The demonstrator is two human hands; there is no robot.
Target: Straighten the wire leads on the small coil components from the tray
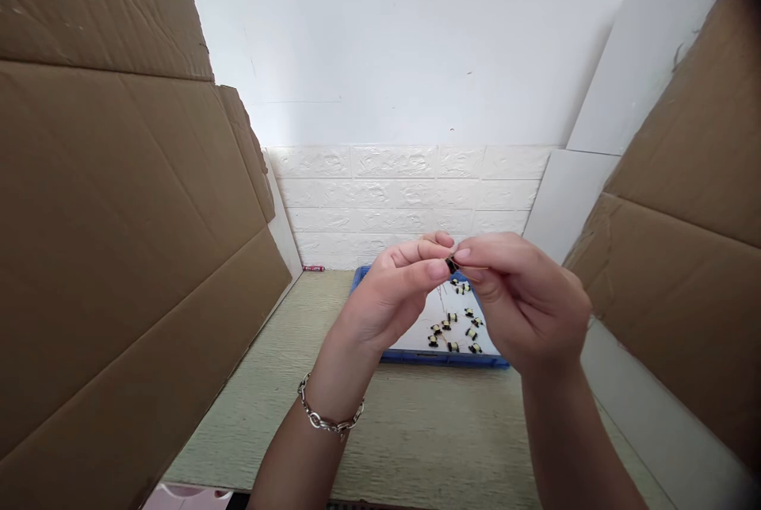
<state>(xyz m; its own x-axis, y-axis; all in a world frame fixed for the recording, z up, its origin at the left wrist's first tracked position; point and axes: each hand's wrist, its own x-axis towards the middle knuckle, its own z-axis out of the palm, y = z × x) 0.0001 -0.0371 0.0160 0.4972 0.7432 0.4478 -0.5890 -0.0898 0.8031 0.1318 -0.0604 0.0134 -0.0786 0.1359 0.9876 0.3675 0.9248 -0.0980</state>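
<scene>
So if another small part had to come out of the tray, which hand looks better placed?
Probably the right hand: it seems to pinch only the edge of the small black part, while the left hand seems to support its body. Several loose parts lie beside the right fingers.

Small parts (pixel 452 317) lying scattered in a tray (pixel 443 357), tray resting on a table (pixel 285 351), brick wall (pixel 392 193) standing behind, cardboard (pixel 119 216) rising left and right, marker (pixel 313 268) lying left behind tray.

Small-parts workspace, cardboard side panels (pixel 119 201), tray (pixel 416 357) of wired components (pixel 472 333)
</scene>
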